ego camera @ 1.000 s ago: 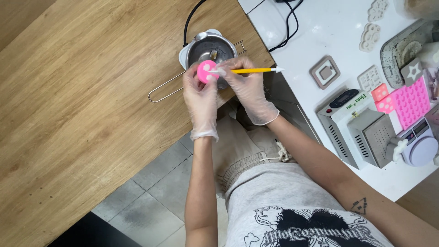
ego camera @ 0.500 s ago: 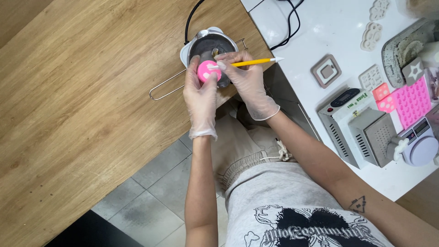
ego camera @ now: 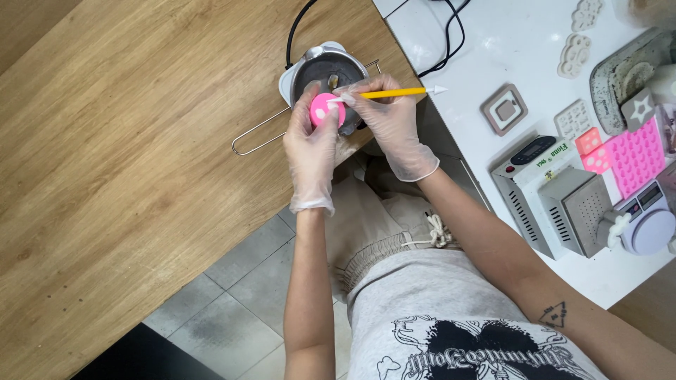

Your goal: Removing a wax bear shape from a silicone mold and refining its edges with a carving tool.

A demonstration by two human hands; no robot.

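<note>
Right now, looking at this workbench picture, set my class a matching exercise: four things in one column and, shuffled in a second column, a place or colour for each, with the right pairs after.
Things
1. pink mould
2. yellow tool
3. pot
4. scale

Places
A. on the wooden table, wire handle pointing left
B. in the left hand
C. at the right edge of the white table
D. in the right hand, tip at the mould

Pairs: 1-B, 2-D, 3-A, 4-C
</note>
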